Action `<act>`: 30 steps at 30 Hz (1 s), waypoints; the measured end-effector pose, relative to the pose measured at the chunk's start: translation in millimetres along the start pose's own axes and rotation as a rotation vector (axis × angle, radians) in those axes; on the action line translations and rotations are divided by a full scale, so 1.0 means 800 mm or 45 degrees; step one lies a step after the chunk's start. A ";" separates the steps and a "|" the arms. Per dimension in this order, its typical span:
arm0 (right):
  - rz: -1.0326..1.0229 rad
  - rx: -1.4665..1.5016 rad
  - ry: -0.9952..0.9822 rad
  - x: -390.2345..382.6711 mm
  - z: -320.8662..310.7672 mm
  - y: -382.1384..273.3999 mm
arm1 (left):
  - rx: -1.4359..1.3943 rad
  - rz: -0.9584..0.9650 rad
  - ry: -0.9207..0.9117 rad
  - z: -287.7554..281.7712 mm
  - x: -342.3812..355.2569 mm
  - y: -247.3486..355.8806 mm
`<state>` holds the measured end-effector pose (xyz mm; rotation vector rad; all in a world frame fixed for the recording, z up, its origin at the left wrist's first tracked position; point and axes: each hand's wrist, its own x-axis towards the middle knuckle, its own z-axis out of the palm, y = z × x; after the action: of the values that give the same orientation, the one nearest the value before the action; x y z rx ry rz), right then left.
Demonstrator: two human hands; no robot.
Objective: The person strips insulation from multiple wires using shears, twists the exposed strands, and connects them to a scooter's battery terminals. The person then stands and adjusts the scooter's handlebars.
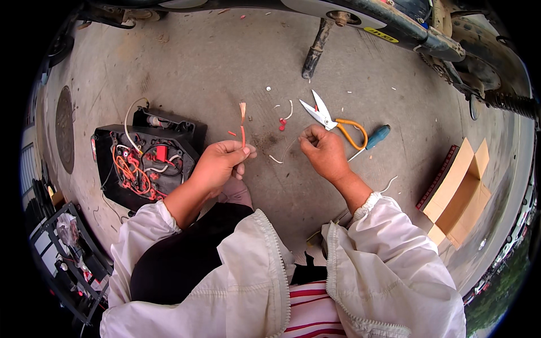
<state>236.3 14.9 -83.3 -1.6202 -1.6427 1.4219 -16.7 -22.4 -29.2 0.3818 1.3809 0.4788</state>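
My left hand (pixel 228 160) pinches a short red wire (pixel 243 132) upright, its stripped copper strands fanned at the top. Just below the white blades of orange-handled scissors (pixel 355 127), my right hand (pixel 321 149) is closed, fingertips together; whatever is in them, if anything, is too small to make out. Beside the scissors lies a teal-handled screwdriver (pixel 378 137). Scraps of white wire (pixel 276 159) and small red bits (pixel 282 124) lie on the concrete between my hands. An open black housing (pixel 115 183) full of orange, white and black wires sits left of my left hand.
A cardboard box (pixel 468 203) lies open at the right. A vehicle's frame (pixel 428 42) with a stand (pixel 313 59) spans the top. A black metal rack (pixel 62 253) is at the lower left; a round cover (pixel 65 129) is set in the ground.
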 end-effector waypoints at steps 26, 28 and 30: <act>-0.030 -0.665 0.329 0.006 -0.026 0.051 | -0.143 -0.162 -0.070 0.001 0.000 -0.010; -0.095 -0.931 0.281 -0.003 -0.042 0.054 | -0.137 -0.176 -0.039 0.004 -0.004 -0.004; -0.116 -1.077 0.218 -0.013 -0.050 0.058 | -0.141 -0.166 -0.040 0.004 -0.004 -0.003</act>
<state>294.7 10.4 -103.9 -1.9589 -2.3334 0.5081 -13.5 -26.1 -27.3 0.2068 1.3334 0.4383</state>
